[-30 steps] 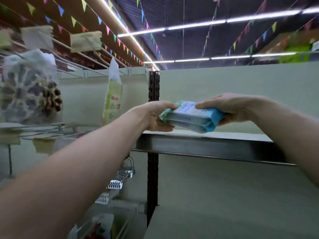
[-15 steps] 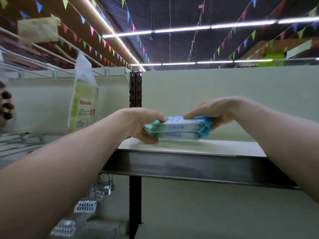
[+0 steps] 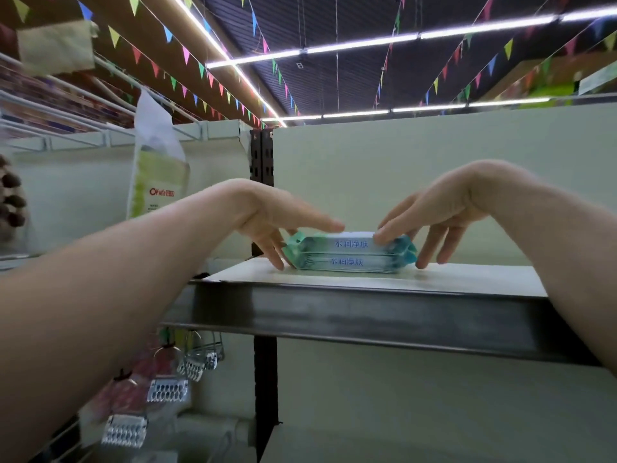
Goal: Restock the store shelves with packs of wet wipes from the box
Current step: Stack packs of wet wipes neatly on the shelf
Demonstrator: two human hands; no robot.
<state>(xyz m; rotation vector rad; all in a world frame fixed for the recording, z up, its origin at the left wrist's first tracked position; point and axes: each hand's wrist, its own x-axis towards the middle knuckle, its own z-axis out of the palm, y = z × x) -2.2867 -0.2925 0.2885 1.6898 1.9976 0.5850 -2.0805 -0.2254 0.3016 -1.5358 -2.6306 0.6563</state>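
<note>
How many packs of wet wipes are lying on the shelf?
2. The lower pack lies flat on the shelf; the upper pack is stacked on it. The left hand and right hand touch the stack's ends. Others could hide behind.

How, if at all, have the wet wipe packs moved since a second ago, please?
Yes: the wet wipe packs moved down onto the shelf, having been held above it.

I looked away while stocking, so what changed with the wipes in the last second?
The two wet wipe packs came down from just above the shelf and now rest on it. The left hand and right hand let go of their ends; straightened fingers only touch the stack. The packs stay stacked.
</note>
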